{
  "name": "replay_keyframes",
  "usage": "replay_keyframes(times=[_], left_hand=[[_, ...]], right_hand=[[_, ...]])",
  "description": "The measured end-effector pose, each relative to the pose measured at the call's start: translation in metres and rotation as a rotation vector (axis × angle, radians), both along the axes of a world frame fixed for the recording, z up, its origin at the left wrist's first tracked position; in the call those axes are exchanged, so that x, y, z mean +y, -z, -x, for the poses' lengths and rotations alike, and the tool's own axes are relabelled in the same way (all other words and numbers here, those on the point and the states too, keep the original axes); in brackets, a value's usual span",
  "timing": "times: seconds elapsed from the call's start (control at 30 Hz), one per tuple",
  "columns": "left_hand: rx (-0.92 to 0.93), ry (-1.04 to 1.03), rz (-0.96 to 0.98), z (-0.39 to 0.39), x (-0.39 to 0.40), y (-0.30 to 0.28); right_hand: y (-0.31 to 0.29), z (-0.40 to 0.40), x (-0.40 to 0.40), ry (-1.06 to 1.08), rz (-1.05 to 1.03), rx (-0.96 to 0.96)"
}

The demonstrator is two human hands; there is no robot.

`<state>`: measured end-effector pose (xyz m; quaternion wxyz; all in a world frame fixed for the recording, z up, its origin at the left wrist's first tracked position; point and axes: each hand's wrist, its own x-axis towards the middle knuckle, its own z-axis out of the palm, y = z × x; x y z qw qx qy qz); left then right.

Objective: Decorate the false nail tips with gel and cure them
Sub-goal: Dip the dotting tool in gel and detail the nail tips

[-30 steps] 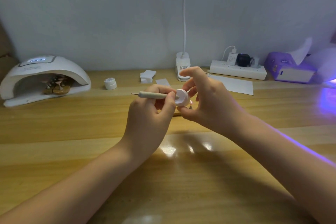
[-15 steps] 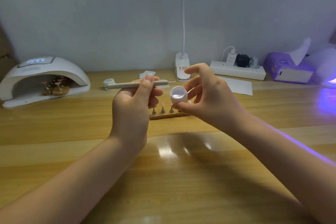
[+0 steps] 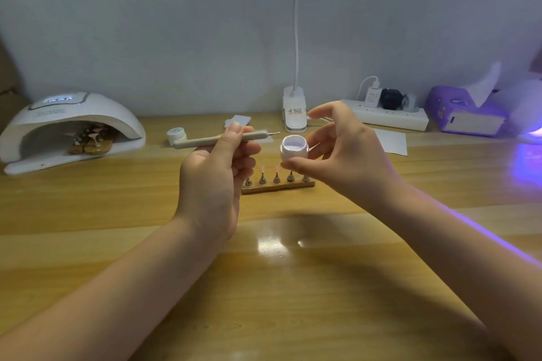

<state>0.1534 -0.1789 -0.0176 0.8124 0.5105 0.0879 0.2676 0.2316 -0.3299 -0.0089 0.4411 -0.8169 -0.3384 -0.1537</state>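
Below both forearms, the glossy wood-grain tabletop (image 3: 264,302) mirrors an overhead light. Above it, the left hand (image 3: 214,182) pinches a slim, matte dotting pen (image 3: 220,139) between thumb and curled fingers, its fine metal tip aimed at the small gel pot (image 3: 294,149). That pot, round, white and open-topped, sits pinched between thumb and fingers of the right hand (image 3: 340,152), whose forefinger arches free. To load gel well, I would tilt the pot towards the tip and take only a tiny bead, wiping excess on the rim. Just beyond the hands, a wooden strip holder (image 3: 278,186) carries small metal cones; two bear pale pink nail tips (image 3: 263,168), while whether the others are bare is unclear. Far to the left of the hands, a smooth white domed curing lamp (image 3: 73,123) shelters more mounted tips.
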Motion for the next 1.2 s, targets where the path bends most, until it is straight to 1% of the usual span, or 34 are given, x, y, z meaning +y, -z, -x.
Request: replay_keyframes(times=[0.1,0.17,0.2,0.33,0.43,0.5,0.93,1.03,1.2], left_hand=[[-0.036,0.031,-0.006,-0.002,0.003,0.001],[-0.070,0.028,-0.067,-0.002,0.004,0.002],[-0.090,0.015,-0.145,-0.001,0.004,0.002],[-0.141,-0.059,-0.626,0.005,-0.001,0.000],[-0.146,-0.149,-0.810,0.007,-0.003,0.001],[-0.147,-0.183,-0.859,0.008,-0.005,0.002],[-0.143,-0.241,-0.907,0.007,-0.006,0.002],[-0.166,-0.245,-0.809,0.008,-0.005,0.000],[-0.096,-0.191,-0.491,0.004,0.000,-0.003]], right_hand=[[-0.001,-0.002,-0.003,0.029,-0.013,-0.008],[-0.001,-0.002,-0.004,0.031,-0.009,-0.028],[-0.001,-0.001,-0.004,0.029,0.005,-0.044],[-0.001,0.004,0.000,0.011,0.056,-0.133],[0.000,0.008,0.003,-0.020,0.071,-0.181],[0.000,0.010,0.004,-0.034,0.086,-0.194],[-0.001,0.014,0.006,-0.036,0.143,-0.250],[-0.001,0.013,0.006,-0.016,0.133,-0.242],[-0.001,0.011,0.004,-0.001,0.100,-0.208]])
